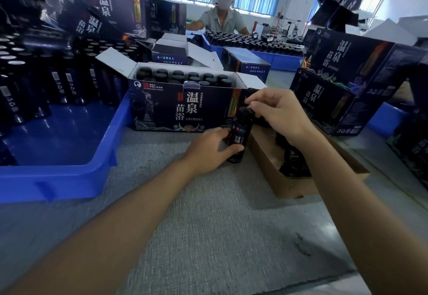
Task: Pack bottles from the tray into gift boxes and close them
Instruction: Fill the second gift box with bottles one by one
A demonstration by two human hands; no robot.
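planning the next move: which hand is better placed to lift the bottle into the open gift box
Left, probably. The left hand grips the bottle round its body, just in front of the open gift box; the right hand only pinches its cap.

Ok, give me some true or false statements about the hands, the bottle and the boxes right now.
1. The left hand grips an upright dark bottle. True.
2. The right hand hangs idle, touching nothing. False: it pinches the bottle's cap.
3. The gift box behind the bottle is closed. False: its flaps stand open and rows of bottle caps show inside.
4. A brown cardboard box lies to the right of the bottle. True.
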